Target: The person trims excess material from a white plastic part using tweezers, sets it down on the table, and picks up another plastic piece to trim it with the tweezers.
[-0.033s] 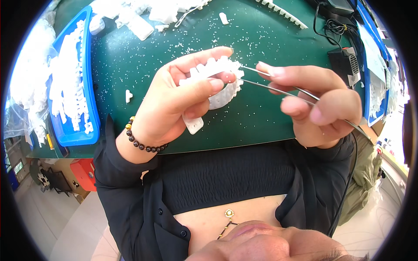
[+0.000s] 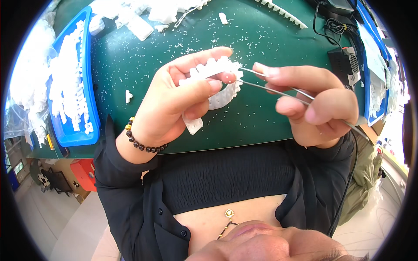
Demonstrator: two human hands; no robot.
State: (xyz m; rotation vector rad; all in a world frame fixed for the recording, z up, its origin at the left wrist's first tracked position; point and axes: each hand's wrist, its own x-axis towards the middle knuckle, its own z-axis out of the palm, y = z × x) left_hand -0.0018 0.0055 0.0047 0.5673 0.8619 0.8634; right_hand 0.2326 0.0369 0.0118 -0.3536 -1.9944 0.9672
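Curving | white strip [image 2: 213, 68] | blocky outer teeth [image 2: 224, 60] | in left hand [image 2: 170, 93]

White toothed strip [image 2: 214, 68], curled, slim metal tweezers [image 2: 260, 87]

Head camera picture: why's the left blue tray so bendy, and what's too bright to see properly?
In the head view, the wide lens probably bends the blue tray; in that same head view, glare washes out the white pieces inside it, though the tweezers look fairly sharp.
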